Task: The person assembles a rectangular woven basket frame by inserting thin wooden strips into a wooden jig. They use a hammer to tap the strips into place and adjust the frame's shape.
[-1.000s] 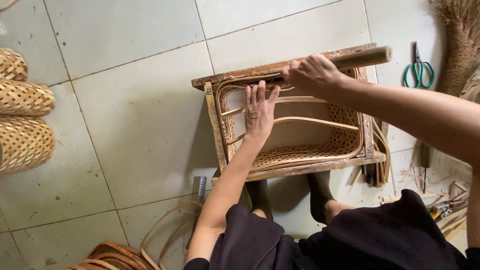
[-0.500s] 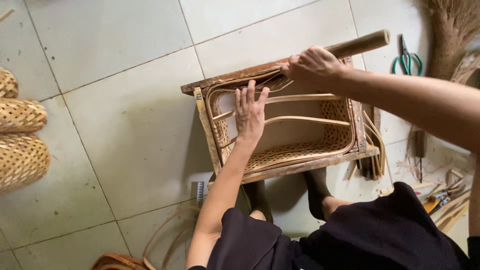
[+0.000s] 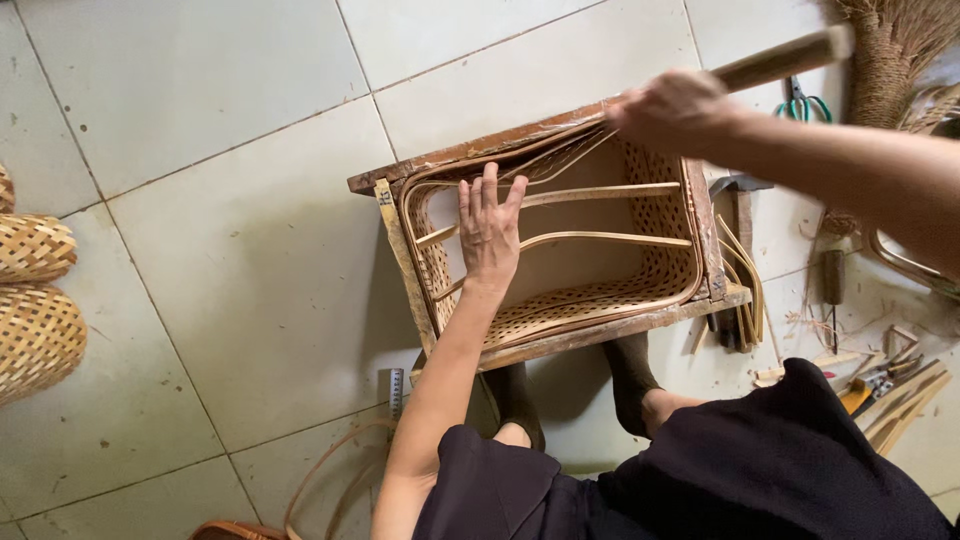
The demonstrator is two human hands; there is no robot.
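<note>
A rectangular wooden frame stands on the tiled floor with a woven bamboo basket fitted inside it. My left hand lies flat, fingers spread, on the bamboo strips that cross the basket's inside. My right hand is shut on a wooden stick, raised over the frame's far right corner and blurred. My two dark-socked feet rest against the frame's near side.
Woven baskets lie at the left edge. Green-handled scissors and a straw broom are at the top right. A hammer, loose bamboo strips and hand tools lie to the right. A tape measure sits near my left knee.
My right hand has lifted the stick up and to the right, away from the frame's top edge. My left hand stays pressed on the strips. The camera view shifted slightly.
</note>
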